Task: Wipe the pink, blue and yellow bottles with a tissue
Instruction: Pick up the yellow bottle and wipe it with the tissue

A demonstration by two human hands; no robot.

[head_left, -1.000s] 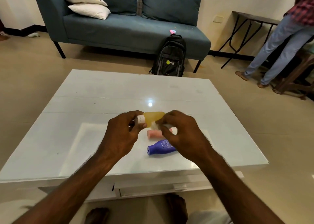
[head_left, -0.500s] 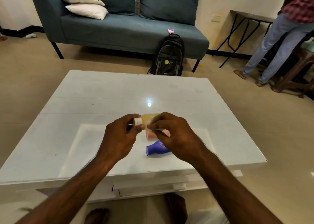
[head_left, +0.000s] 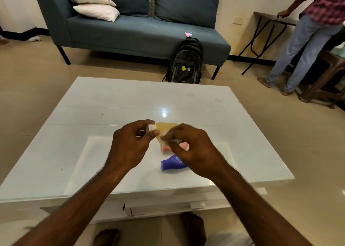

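Observation:
My left hand (head_left: 130, 148) holds the yellow bottle (head_left: 165, 128) by its white cap end, lifted above the white table (head_left: 93, 133). My right hand (head_left: 192, 148) pinches a small white tissue (head_left: 163, 142) against the bottle's underside. The pink bottle (head_left: 166, 148) lies on the table just below, mostly hidden by my right hand. Nearer me the blue bottle (head_left: 170, 164) lies on its side with its cap pointing left, its base covered by my right hand.
A black backpack (head_left: 186, 62) leans against a blue sofa (head_left: 130, 30) beyond the table. A person (head_left: 308, 36) stands at the far right beside a dark folding table (head_left: 268, 19) and a wooden stool (head_left: 326, 77). My feet show under the table's near edge.
My right hand with the tissue has slid left along the yellow bottle toward its cap. The left hand keeps its hold, and the pink and blue bottles lie as before.

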